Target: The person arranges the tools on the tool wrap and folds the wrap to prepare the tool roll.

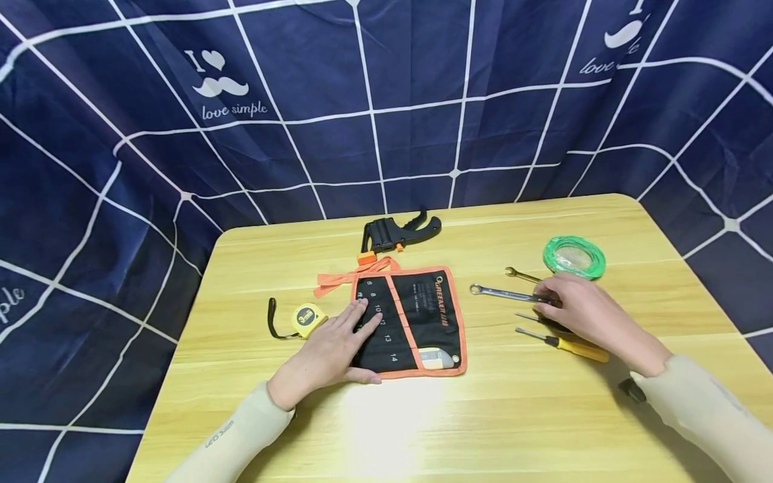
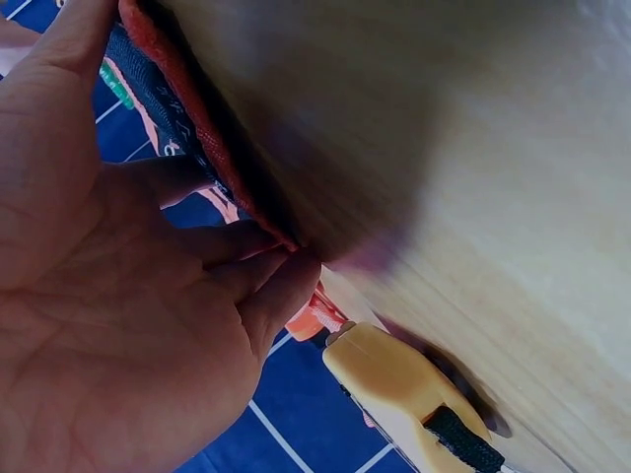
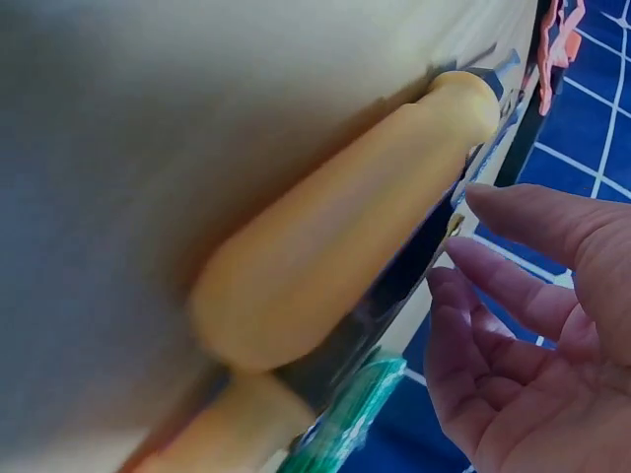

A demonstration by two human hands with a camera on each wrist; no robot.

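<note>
In the head view, a black tool pouch (image 1: 423, 302) with orange trim lies flat at the table's middle, size numbers printed on its pockets. My left hand (image 1: 332, 342) rests on its left side, fingers spread over the numbered pockets. A grey-and-yellow tool (image 1: 436, 359) shows at the pouch's lower right pocket. To the right, my right hand (image 1: 580, 312) pinches the near end of a silver combination wrench (image 1: 501, 292) between thumb and fingers. A second wrench (image 1: 522, 274) lies just behind it. Nearer to me are a yellow-handled screwdriver (image 1: 574, 347) and a thinner screwdriver (image 1: 534, 317), partly under the hand.
A yellow tape measure (image 1: 308, 318) with a black strap sits left of the pouch. Behind the pouch lies a black bar clamp (image 1: 395, 233) with orange pads. A green coil (image 1: 574, 256) is at the back right. Dark blue patterned cloth hangs around the table (image 1: 272, 248).
</note>
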